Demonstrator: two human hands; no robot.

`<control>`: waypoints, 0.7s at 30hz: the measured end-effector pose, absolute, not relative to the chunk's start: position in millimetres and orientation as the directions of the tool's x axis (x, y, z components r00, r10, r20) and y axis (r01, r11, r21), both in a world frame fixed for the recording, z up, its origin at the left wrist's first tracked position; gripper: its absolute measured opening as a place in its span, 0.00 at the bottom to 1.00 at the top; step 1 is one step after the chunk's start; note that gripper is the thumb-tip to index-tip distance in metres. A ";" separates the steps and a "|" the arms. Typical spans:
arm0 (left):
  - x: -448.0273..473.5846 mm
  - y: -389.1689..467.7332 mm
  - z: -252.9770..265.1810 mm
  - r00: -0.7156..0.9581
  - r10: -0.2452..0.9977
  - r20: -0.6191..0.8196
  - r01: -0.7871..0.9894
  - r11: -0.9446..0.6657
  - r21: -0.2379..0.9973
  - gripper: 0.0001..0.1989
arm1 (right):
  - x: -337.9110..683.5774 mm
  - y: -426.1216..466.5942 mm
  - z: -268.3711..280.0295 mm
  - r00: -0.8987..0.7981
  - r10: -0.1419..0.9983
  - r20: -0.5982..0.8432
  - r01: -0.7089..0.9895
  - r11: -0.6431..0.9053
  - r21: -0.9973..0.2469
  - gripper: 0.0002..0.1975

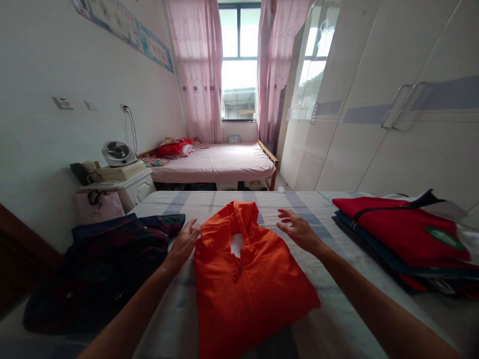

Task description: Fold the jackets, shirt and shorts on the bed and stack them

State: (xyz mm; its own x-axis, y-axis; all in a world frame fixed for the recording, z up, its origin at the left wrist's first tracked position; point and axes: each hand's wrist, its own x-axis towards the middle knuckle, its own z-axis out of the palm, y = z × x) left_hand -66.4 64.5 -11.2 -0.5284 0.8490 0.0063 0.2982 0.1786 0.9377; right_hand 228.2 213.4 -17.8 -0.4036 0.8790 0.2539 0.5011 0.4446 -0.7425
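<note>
Now, the right hand [299,232]: fingers loosely spread, empty. The left hand [185,242], fingers extended, gripping nothing, borders the orange jacket [267,281], centred between them, likely for two-sided reach; the clothes stack [400,232] sits aside, leaving room.

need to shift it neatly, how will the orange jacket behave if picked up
The orange jacket will probably flop, since it looks softly creased. It seems thin, so likely light for its size. The zip, closed below the collar, may limit gaping.
</note>
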 end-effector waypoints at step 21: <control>-45.8 43.3 35.4 -0.512 0.831 0.219 -0.021 -0.267 0.964 0.25 | 150.7 210.3 19.4 -0.635 0.763 0.120 -0.042 0.121 -0.992 0.15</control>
